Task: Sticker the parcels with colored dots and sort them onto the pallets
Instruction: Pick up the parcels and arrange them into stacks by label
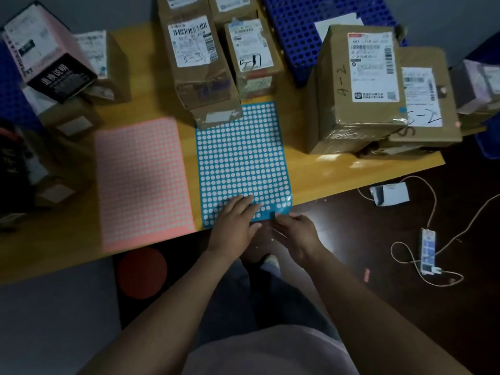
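My left hand (pixel 235 220) lies flat, fingers straight, pressing the six o'clock edge of the blue sticker sheet (pixel 243 158) onto the yellow table (pixel 311 182). My right hand (pixel 297 234) meets the sheet's five o'clock corner, which curls up off the table; its fingertips touch that corner, but I cannot tell whether they pinch it or only rest against it.

The pink sticker sheet (pixel 143 180) lies flat just beside the blue one, at its nine o'clock, the two apart by a thin strip of table.

At the blue sheet's twelve o'clock stand two brown parcels side by side: one with "3-3" written on its label (pixel 194 63), its near end resting on the sheet's far edge, and one marked "5-1" (pixel 251 55). At two o'clock sits a bigger parcel marked "A-2" (pixel 359 85), with a flat parcel (pixel 424 98) close behind it at three o'clock. A pink-and-black box (pixel 46 50) tilts on other parcels at ten o'clock.

A blue pallet (pixel 297 31) shows beyond the table at one o'clock. A power strip (pixel 428 250) and its cord lie on the dark floor at four o'clock
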